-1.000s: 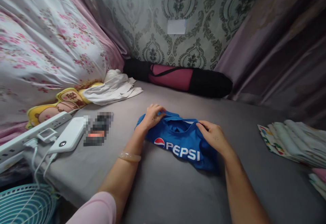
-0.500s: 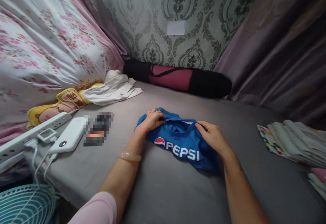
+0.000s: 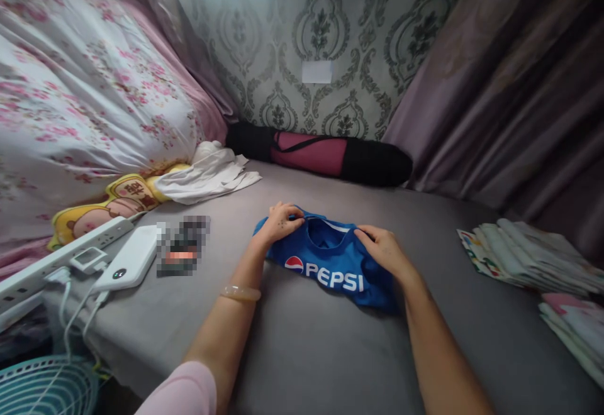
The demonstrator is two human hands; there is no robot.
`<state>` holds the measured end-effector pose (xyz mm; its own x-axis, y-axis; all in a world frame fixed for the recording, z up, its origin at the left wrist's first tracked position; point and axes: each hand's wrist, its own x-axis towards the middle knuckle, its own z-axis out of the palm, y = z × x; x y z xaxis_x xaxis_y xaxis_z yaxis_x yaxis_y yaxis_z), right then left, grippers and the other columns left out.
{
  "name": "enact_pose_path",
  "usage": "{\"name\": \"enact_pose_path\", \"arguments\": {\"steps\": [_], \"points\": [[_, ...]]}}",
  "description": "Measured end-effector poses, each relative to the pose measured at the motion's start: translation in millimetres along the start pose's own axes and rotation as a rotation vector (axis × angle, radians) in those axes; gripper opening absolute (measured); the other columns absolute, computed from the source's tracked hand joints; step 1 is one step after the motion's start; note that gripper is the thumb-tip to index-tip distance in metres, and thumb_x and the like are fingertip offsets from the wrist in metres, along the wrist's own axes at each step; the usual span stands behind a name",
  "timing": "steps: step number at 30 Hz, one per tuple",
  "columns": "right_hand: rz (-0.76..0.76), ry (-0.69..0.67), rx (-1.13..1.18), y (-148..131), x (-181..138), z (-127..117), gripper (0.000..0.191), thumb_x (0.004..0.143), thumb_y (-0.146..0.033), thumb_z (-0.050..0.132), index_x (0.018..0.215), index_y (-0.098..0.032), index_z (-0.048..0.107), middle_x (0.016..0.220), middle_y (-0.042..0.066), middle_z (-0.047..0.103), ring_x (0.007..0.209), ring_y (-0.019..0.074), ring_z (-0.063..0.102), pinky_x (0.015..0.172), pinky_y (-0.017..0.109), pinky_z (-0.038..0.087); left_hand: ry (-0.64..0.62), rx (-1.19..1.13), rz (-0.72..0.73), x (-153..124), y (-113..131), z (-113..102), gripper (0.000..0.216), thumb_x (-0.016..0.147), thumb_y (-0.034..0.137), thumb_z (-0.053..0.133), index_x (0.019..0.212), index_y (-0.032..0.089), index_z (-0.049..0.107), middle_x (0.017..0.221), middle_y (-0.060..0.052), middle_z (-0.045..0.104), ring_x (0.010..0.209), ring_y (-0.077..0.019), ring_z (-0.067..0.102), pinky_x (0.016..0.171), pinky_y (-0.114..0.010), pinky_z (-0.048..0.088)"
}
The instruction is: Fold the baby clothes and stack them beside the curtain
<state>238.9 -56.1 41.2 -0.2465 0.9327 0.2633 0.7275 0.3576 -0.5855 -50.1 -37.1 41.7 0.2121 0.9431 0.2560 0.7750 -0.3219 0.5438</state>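
Observation:
A blue T-shirt (image 3: pixel 325 261) with white PEPSI lettering and a round red, white and blue logo lies bunched on the grey bed sheet (image 3: pixel 302 358). Its round neckline faces away from me, with a white strip showing inside the back of the collar. My left hand (image 3: pixel 283 221) pinches the shirt at the left shoulder beside the collar. On the other side, my right hand (image 3: pixel 383 250) grips the right shoulder between thumb and fingers. The lower part of the shirt is folded under or hidden.
Folded cloths (image 3: pixel 523 254) are stacked at the right, with another small pile (image 3: pixel 576 327) nearer. A power strip (image 3: pixel 70 254), a white power bank (image 3: pixel 129 261) and a blurred-out object (image 3: pixel 183 245) are on the left. Behind lie a white cloth (image 3: pixel 207 176) and a long black-and-maroon bag (image 3: pixel 316 154).
The collar opening has been drawn straighter and rounder, and its white inner strip shows more. Both hands keep their hold on the shirt. The camera view has tilted up and turned slightly right.

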Motion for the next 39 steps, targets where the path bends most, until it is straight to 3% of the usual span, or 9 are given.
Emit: {"name": "enact_pose_path", "arguments": {"steps": [6,12,18,32,35,39], "points": [[-0.017,0.084,0.040,-2,0,-7,0.032,0.088,-0.043,0.048,0.101,-0.024,0.071,0.103,0.004,0.072,0.096,0.0217,0.066,0.088,0.035,0.048,0.035,-0.088,0.032,6,7,-10,0.023,0.083,0.032,0.053,0.090,0.019,0.071,0.092,-0.005,0.070,0.085,-0.0195,0.060,0.082,-0.032,0.046],[0.009,0.156,0.162,-17,-4,-18,0.034,0.087,-0.043,0.048,0.096,-0.021,0.072,0.094,0.004,0.073,0.090,0.0208,0.066,0.084,0.033,0.049,0.043,-0.125,0.092,4,20,-31,0.032,0.087,0.039,0.047,0.093,0.017,0.069,0.080,-0.004,0.069,0.073,-0.0173,0.060,0.067,-0.026,0.047],[0.004,0.290,0.219,-32,-10,-38,0.036,0.086,-0.045,0.050,0.095,-0.019,0.072,0.092,0.005,0.073,0.086,0.0221,0.066,0.080,0.034,0.050,0.103,-0.182,0.178,-6,33,-50,0.034,0.088,0.042,0.048,0.103,0.018,0.067,0.081,-0.003,0.068,0.071,-0.0161,0.061,0.066,-0.024,0.048],[-0.142,0.437,-0.189,-98,-15,-154,0.029,0.089,-0.041,0.052,0.106,-0.028,0.071,0.099,0.001,0.073,0.092,0.0250,0.067,0.084,0.036,0.050,-0.114,-0.331,0.448,7,112,-155,0.032,0.075,0.044,0.067,0.087,0.014,0.070,0.076,-0.003,0.068,0.066,-0.0132,0.061,0.058,-0.022,0.049],[-0.195,0.386,-0.126,-122,-20,-179,0.029,0.089,-0.044,0.053,0.102,-0.027,0.073,0.096,0.001,0.073,0.089,0.0233,0.068,0.081,0.035,0.052,-0.024,-0.286,0.452,6,124,-178,0.032,0.080,0.045,0.063,0.086,0.015,0.071,0.074,-0.002,0.067,0.067,-0.0137,0.061,0.057,-0.022,0.048],[-0.151,0.268,0.075,-156,-26,-221,0.039,0.088,-0.053,0.053,0.107,-0.023,0.070,0.086,0.002,0.073,0.071,0.0165,0.067,0.064,0.029,0.053,0.225,-0.348,0.466,0,140,-211,0.033,0.086,0.047,0.057,0.093,0.017,0.069,0.078,0.000,0.066,0.070,-0.0124,0.059,0.063,-0.023,0.049]]}}
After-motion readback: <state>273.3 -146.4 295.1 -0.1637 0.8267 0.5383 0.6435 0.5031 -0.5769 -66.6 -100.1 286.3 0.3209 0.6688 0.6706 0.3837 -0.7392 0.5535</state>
